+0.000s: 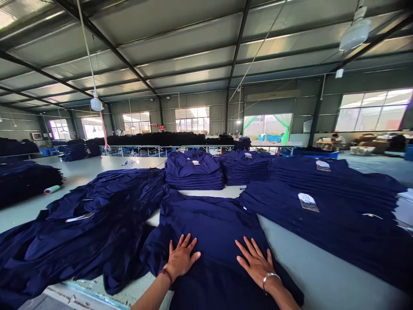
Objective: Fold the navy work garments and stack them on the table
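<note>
Lying beneath hands (183, 257); navy garment (216, 221)

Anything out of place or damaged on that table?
No spill or damage stands out. The left hand and right hand rest on a navy garment spread fairly flat. What looks untidy is the loose garment heap to its left: rumpled, whereas the folded stack behind is layered neatly.

Garment workshop — folded navy clothing stacks (194, 177), long worktables (108, 163), hanging lamps (96, 103), metal roof (180, 26)
</note>
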Tool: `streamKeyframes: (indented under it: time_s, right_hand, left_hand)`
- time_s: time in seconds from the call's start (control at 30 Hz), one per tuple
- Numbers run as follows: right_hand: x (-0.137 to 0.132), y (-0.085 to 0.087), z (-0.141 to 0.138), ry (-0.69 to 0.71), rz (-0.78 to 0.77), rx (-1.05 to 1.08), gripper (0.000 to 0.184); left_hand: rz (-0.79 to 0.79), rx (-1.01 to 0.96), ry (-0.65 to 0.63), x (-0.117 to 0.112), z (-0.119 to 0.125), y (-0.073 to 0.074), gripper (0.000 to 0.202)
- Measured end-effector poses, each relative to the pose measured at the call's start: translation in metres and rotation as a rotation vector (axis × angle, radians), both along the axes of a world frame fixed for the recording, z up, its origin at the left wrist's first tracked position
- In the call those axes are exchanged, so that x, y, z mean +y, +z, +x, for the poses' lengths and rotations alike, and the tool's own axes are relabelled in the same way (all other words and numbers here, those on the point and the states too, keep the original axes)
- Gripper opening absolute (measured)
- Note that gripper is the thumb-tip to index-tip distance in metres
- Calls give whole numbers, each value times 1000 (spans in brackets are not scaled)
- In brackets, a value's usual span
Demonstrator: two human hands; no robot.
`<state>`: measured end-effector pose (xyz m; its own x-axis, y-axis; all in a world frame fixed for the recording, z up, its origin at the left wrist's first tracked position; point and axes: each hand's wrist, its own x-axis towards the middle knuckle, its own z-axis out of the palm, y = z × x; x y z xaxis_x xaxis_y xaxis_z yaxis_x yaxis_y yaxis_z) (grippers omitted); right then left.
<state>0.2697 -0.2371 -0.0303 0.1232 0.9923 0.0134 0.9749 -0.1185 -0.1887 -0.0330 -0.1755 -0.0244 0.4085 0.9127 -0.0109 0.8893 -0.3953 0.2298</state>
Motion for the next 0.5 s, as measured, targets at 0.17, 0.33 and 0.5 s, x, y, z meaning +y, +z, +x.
streamKeyframes:
  time_s: [0.17, 0.33, 0.5]
  right_hand:
    - [-1, -7, -1, 21, 19, 2, 57]
    - [-11, -8, -3, 22, -11, -1, 59]
    - [-18, -10, -5, 21, 4, -3, 59]
  left_hand:
    - [-10, -11, 14, -15, -11, -9, 64]
    - [17, -1, 29, -26, -13, -8, 61]
    - [6, 15, 34, -34, -17, -6, 61]
